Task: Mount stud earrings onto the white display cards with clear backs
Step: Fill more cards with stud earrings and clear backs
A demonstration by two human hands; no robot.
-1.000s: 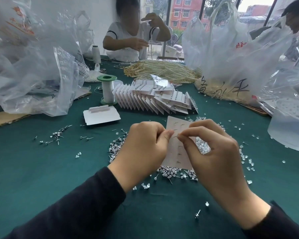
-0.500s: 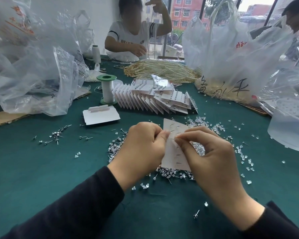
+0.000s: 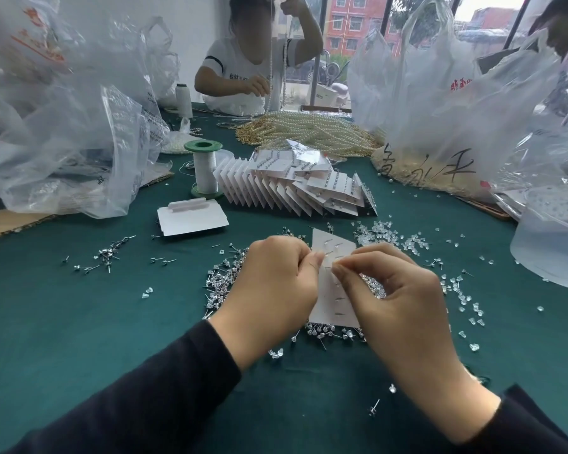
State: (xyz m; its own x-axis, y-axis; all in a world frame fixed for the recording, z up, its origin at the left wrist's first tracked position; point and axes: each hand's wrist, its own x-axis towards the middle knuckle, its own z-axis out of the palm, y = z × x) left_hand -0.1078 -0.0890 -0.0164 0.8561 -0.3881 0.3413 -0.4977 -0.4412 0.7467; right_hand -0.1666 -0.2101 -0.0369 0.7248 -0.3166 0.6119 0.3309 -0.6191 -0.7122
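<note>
A white display card (image 3: 330, 301) stands upright between my hands, its back toward me with several stud posts poking through. My left hand (image 3: 273, 286) grips the card's left edge. My right hand (image 3: 397, 296) pinches something tiny at a post near the card's upper middle; what it pinches is too small to tell. A heap of loose stud earrings (image 3: 223, 276) lies on the green cloth under and left of my hands. Clear backs (image 3: 381, 232) are scattered behind and to the right.
A fanned stack of filled cards (image 3: 292, 188) lies beyond, beside a green-capped thread spool (image 3: 204, 170) and blank cards (image 3: 191, 217). Plastic bags (image 3: 73, 136) crowd the left and right (image 3: 456, 103). Pearl strands (image 3: 309, 132) lie in front of a person (image 3: 243, 60) seated opposite.
The card and both hands shifted slightly left and the card turned a little. The person opposite raised a hand higher with a strand.
</note>
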